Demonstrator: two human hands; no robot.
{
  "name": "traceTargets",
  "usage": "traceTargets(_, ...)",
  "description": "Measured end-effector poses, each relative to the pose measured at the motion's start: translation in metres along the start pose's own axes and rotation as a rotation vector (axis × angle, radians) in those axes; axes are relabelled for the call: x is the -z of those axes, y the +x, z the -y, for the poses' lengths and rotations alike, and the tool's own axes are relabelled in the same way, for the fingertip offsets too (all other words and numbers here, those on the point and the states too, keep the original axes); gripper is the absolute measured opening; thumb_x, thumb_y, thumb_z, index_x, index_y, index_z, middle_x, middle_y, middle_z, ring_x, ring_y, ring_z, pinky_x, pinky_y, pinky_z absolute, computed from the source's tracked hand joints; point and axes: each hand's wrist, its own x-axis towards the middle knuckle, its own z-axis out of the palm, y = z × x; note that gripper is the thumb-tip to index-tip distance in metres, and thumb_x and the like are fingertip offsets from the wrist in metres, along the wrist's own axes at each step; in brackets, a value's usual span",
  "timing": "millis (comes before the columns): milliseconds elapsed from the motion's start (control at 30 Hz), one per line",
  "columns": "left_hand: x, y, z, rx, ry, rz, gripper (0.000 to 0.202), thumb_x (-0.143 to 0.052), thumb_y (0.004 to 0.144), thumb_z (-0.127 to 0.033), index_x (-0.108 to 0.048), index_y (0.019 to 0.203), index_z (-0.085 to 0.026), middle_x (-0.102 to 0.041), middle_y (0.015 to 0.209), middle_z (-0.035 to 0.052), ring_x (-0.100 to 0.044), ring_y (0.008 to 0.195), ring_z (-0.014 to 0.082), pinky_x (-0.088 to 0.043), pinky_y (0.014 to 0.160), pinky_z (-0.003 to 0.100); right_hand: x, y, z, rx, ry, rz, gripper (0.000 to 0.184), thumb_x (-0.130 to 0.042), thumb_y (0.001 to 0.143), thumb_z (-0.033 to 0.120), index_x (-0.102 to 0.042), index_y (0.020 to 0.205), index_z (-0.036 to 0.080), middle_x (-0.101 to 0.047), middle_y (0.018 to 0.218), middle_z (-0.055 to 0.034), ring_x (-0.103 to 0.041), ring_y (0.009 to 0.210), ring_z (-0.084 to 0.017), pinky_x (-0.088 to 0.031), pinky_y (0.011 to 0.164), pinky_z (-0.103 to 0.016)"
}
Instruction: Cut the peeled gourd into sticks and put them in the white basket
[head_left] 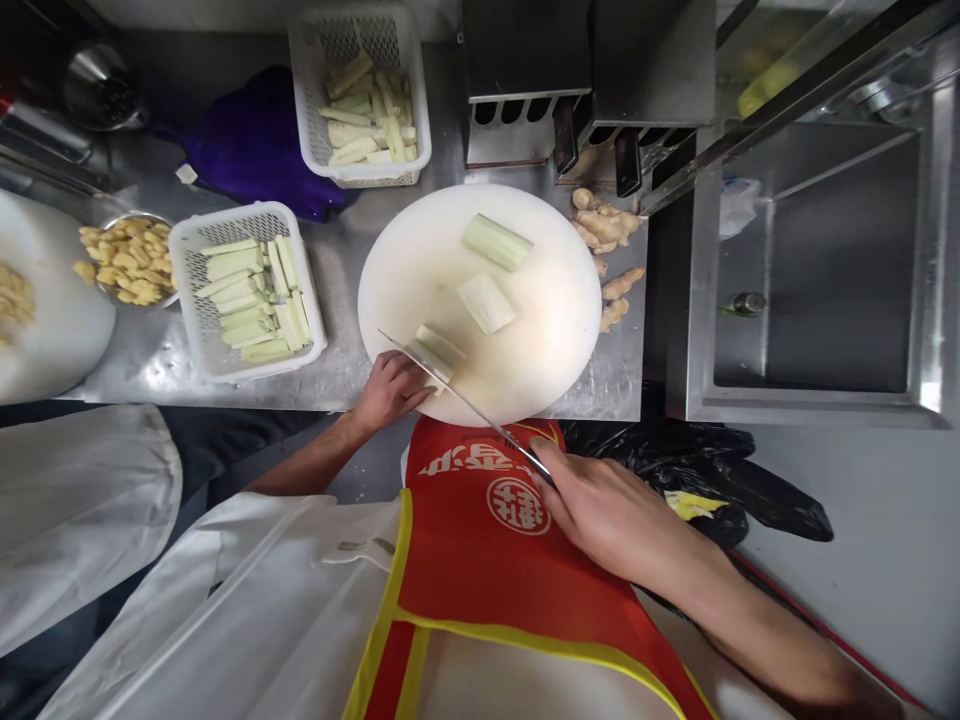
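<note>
My right hand grips the dark handle of a kitchen knife. The thin blade slants up and left across the near edge of a round white cutting board. On the blade's near side, my left hand has its fingers curled on a pale vegetable piece, partly hidden by the hand and blade. Just beyond the blade lies a pale green vegetable chunk. Farther back on the board are a cut pale block and a rounded green chunk.
Left of the board, a white basket holds cut green sticks; another basket stands behind. Ginger lies at the board's right. Knife racks stand at the back, a metal sink right. A person in white is at left.
</note>
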Motion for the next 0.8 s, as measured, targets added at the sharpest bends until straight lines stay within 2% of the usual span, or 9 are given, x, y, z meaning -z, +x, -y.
traceTargets(200,0.0,-0.001,0.0,0.04,0.016,0.023,0.028,-0.067,0.092,-0.046,-0.068,0.107,-0.023,-0.066,0.108,0.0111,-0.058,0.109,0.0271,-0.047,0.095,0.046,0.012,0.04,0.015,0.013,-0.038,0.003,0.026,-0.036,0.102,0.023,-0.053,0.122,0.018,-0.073,0.085,-0.009,-0.07,0.073,-0.026,-0.041,0.058,-0.033)
traceTargets(300,0.0,-0.002,0.0,0.048,0.008,0.02,0.027,-0.068,0.091,-0.045,-0.068,0.108,-0.024,-0.066,0.109,0.0106,-0.058,0.11,0.0273,-0.047,0.096,0.047,0.017,0.044,0.014,-0.005,-0.012,0.017,0.028,-0.031,0.104,0.023,-0.053,0.121,0.02,-0.073,0.087,-0.0078,-0.071,0.077,-0.026,-0.043,0.061,-0.033)
traceTargets(400,0.0,-0.004,0.0,0.06,-0.002,0.02,0.028,-0.07,0.09,-0.043,-0.068,0.11,-0.025,-0.066,0.111,0.0106,-0.058,0.112,0.0278,-0.047,0.097,0.047,0.016,0.019,0.002,-0.043,0.036,0.095,0.031,-0.034,0.102,0.021,-0.051,0.128,0.019,-0.073,0.089,-0.0073,-0.071,0.078,-0.026,-0.042,0.062,-0.033)
traceTargets(500,-0.001,-0.006,0.0,0.071,-0.004,0.017,0.028,-0.072,0.089,-0.042,-0.068,0.111,-0.025,-0.066,0.112,0.0108,-0.058,0.113,0.0278,-0.048,0.097,0.047,0.01,-0.028,-0.016,-0.12,0.057,0.196,0.036,-0.037,0.1,0.022,-0.05,0.133,0.02,-0.073,0.085,-0.0063,-0.071,0.077,-0.026,-0.041,0.061,-0.032)
traceTargets(633,-0.002,-0.009,-0.003,0.068,0.012,-0.019,0.028,-0.073,0.089,-0.042,-0.068,0.11,-0.024,-0.066,0.109,0.0106,-0.058,0.113,0.0272,-0.05,0.095,0.045,-0.001,-0.087,-0.039,-0.169,0.122,0.189,0.041,-0.034,0.102,0.027,-0.049,0.14,0.024,-0.075,0.088,-0.0054,-0.073,0.077,-0.024,-0.047,0.064,-0.032)
traceTargets(700,-0.002,-0.011,-0.003,0.071,0.015,-0.029,0.028,-0.073,0.088,-0.041,-0.067,0.109,-0.024,-0.065,0.109,0.0106,-0.058,0.112,0.027,-0.05,0.095,0.046,-0.004,-0.098,-0.044,-0.174,0.141,0.153,0.043,-0.036,0.101,0.028,-0.049,0.142,0.025,-0.076,0.093,-0.0057,-0.074,0.08,-0.023,-0.05,0.067,-0.032)
traceTargets(800,-0.003,-0.013,-0.003,0.093,0.02,-0.011,0.026,-0.073,0.088,-0.042,-0.067,0.106,-0.024,-0.064,0.109,0.0104,-0.059,0.111,0.0268,-0.05,0.094,0.046,-0.006,-0.085,-0.037,-0.175,0.117,0.107,0.043,-0.039,0.1,0.028,-0.049,0.142,0.026,-0.076,0.091,-0.0045,-0.074,0.08,-0.024,-0.051,0.069,-0.032)
